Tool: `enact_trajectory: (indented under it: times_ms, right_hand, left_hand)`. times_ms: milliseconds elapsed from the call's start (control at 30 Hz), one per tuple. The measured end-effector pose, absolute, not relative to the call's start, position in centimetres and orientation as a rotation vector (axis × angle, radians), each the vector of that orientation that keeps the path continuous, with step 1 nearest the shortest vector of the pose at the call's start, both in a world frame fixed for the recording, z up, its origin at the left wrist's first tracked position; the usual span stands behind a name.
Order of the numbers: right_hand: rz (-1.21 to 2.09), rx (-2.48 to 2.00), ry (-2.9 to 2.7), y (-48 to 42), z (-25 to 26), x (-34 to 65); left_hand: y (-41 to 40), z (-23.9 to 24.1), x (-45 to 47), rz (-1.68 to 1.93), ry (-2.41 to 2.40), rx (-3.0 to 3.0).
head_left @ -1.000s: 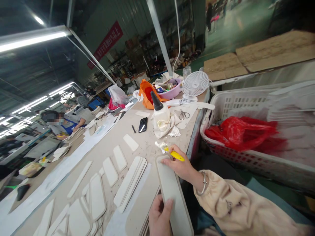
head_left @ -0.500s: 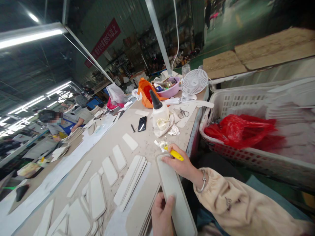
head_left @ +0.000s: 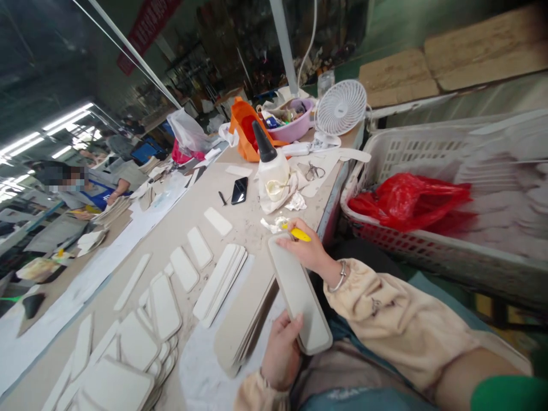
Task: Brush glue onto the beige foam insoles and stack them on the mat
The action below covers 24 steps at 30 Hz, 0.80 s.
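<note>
A long pale panel with rounded corners (head_left: 302, 291) is held up over my lap, tilted lengthwise. My left hand (head_left: 280, 348) grips its lower left edge, thumb on the face. At the upper end, my right hand (head_left: 310, 251) pinches the panel while its fingers also hold a yellow-handled tool (head_left: 300, 234). White, paste-like stuff covers the tool's working end, so its kind is hidden. To the left lie a stack of larger beige panels (head_left: 240, 328) and a stack of narrow white ones (head_left: 219, 285). A white squeeze bottle with a black nozzle (head_left: 274, 171) stands beyond my right hand.
A heap of pale panels (head_left: 128, 354) covers the near left. Farther back are a phone (head_left: 240, 190), scissors (head_left: 315, 171), an orange bag (head_left: 242, 134), a purple basin (head_left: 295, 128) and a fan (head_left: 341, 108). At right stands a white crate (head_left: 385, 242). A co-worker (head_left: 92, 188) sits across.
The view has tipped downward, showing more of my lap. The panel's lower end now shows, with my left hand round its edge near there. Both hands keep their hold.
</note>
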State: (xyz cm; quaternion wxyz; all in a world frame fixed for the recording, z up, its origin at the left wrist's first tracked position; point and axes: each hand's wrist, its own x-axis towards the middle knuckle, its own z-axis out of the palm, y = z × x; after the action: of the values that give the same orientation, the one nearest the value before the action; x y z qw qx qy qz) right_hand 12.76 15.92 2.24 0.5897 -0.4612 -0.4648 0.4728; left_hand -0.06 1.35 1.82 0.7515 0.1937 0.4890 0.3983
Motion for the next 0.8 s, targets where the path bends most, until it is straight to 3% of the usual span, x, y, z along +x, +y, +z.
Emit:
enact_trajectory:
  times_ms: [267,800]
  right_hand:
    - [1.038,-1.094,-1.087,16.6,1.4,12.9]
    - [1.01,-1.101,-1.121,16.3,1.8,12.9]
  left_hand:
    - [-0.1,0.8,0.2,0.668,1.2,0.374]
    - [-0.9,0.6,0.1,0.667,1.229,0.433]
